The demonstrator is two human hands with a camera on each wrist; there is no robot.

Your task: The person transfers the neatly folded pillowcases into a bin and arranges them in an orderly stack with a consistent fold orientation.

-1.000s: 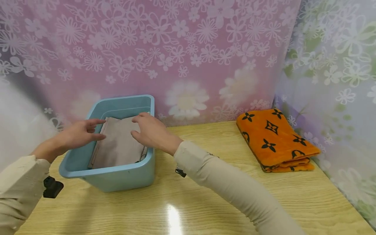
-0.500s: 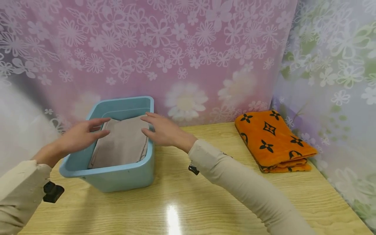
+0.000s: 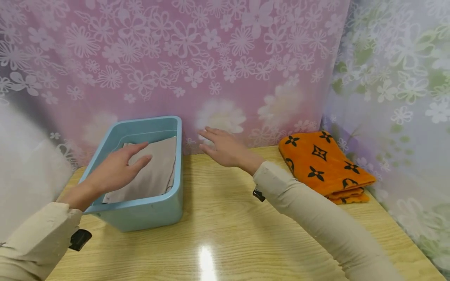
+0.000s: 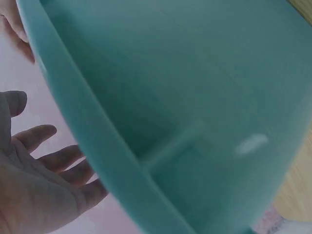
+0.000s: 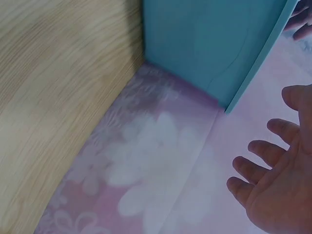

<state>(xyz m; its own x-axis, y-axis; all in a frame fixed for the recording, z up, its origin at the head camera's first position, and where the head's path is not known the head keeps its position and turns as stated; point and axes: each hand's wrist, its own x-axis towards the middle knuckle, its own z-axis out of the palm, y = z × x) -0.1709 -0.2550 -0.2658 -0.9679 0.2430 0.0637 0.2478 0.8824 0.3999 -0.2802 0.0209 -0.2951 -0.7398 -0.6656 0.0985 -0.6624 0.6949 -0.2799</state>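
A light blue plastic bin (image 3: 140,212) stands on the table at the left, with a folded grey-beige cloth (image 3: 158,166) lying inside it. Over the bin's near left part hovers my left hand (image 3: 114,168), its fingers extended and holding nothing. In the left wrist view that hand (image 4: 44,180) appears beside the bin's rim (image 4: 92,122). My right hand (image 3: 228,148) is in the air to the right of the bin, fingers spread and empty. The right wrist view shows the right hand (image 5: 280,170) apart from the bin's outer wall (image 5: 195,44).
A folded orange blanket (image 3: 323,164) with black flower motifs lies at the table's right, near the corner. Pink flowered fabric (image 3: 218,78) hangs behind the wooden table (image 3: 225,218), and pale flowered fabric (image 3: 397,117) covers the right side.
My right hand has moved right, from above the cloth to outside the bin. My left hand has shifted a little to the right over the bin. The cloth stays in the bin.
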